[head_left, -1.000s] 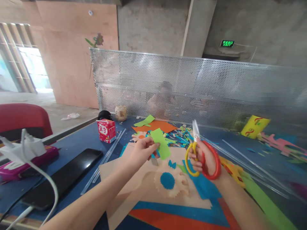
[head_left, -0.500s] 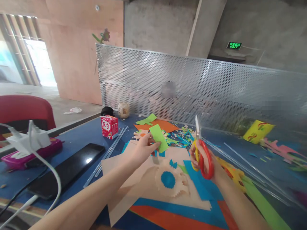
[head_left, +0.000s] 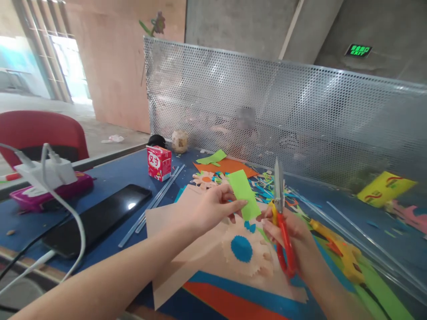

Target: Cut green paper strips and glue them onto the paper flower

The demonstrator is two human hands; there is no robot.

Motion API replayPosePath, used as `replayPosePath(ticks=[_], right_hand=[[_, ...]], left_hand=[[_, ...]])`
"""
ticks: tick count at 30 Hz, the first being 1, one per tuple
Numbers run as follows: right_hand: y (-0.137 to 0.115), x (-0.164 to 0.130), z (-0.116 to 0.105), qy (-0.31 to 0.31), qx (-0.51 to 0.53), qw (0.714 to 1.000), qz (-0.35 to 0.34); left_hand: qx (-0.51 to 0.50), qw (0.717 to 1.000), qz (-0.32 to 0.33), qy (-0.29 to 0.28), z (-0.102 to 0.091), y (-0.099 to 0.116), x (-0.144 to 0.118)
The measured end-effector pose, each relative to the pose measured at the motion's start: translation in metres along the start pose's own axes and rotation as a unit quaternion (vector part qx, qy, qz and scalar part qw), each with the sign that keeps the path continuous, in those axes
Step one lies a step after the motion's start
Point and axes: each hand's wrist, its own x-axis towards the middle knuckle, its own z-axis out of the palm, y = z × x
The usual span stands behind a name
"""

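My left hand (head_left: 218, 206) pinches a light green paper strip (head_left: 243, 189) between thumb and fingers, above the work sheets. In my right hand (head_left: 296, 233) are scissors (head_left: 279, 189) with red and yellow handles, their blades pointing up. The fingertips of that hand are close to the strip's lower right corner; whether they touch it I cannot tell. Below the hands lies a cream paper flower (head_left: 230, 262) with a blue scalloped centre (head_left: 241, 249). Small blue paper pieces (head_left: 249, 226) sit just above that centre.
Cream sheets (head_left: 173, 266) overlie blue and orange paper. Behind are paper scraps (head_left: 267, 182), an orange sheet (head_left: 233, 166) and a red box (head_left: 159, 163). A yellow glue gun (head_left: 343, 253) lies right; a phone (head_left: 100, 218) and power strip (head_left: 53, 191) left. A perforated metal screen (head_left: 216, 89) stands behind.
The two hands have come closer together. My left hand has moved right with the green strip, and the scissors now stand nearer to it. The camera view has shifted slightly.
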Motion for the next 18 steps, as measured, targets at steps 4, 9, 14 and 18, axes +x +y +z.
replayPosePath(ticks=[4,9,14,18], right_hand=[[0.003,-0.004,0.004,0.012,-0.002,0.999,0.031],[0.011,-0.006,-0.003,-0.013,0.007,0.999,0.048],[0.018,-0.004,-0.009,-0.042,0.034,0.997,0.049],[0.016,-0.005,-0.004,-0.03,0.031,0.998,0.039]], left_hand=[[0.002,0.999,-0.016,-0.034,0.005,0.003,-0.003],[0.001,0.997,-0.042,-0.058,0.009,0.006,-0.004],[0.076,0.991,0.024,0.108,0.004,0.008,-0.006],[0.197,0.936,0.217,0.196,0.0,0.015,-0.011]])
